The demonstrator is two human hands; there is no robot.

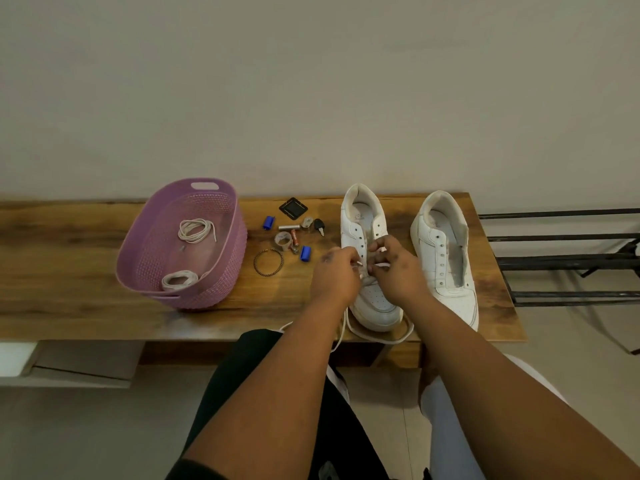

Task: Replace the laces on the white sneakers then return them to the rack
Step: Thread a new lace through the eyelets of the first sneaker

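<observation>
nearest, two bare forearms reach up from 6 o'clock toward the picture's middle. the left hand [335, 275] and the right hand [396, 268] meet over the near white sneaker [369, 258], fingers curled, each pinching a stretch of flat white lace [377, 336] at the lower eyelets. the lace's slack loops round the sneaker's rounded toe and droops off the front edge of the counter [86, 306], a slab of glossy, dark-streaked wood grain. the sneaker is smooth leather with a perforated toe and metal eyelets. just to its 3 o'clock stands the second white sneaker [445, 258], unlaced, tongue open, toe toward the viewer. at 9 o'clock of the hands sits an oval lilac basket [138, 237] of woven-look plastic, holding two coiled cream laces [195, 231]. between basket and sneakers lie small things: a twisted metal bangle [268, 261], two blue clips [305, 253], batteries [289, 227], a black key [319, 226], and farther back a black square piece [293, 208]. at 3 o'clock, beyond the counter's end, runs a black metal rack [568, 261] of thin bars. farthest is a plain matte wall.
</observation>
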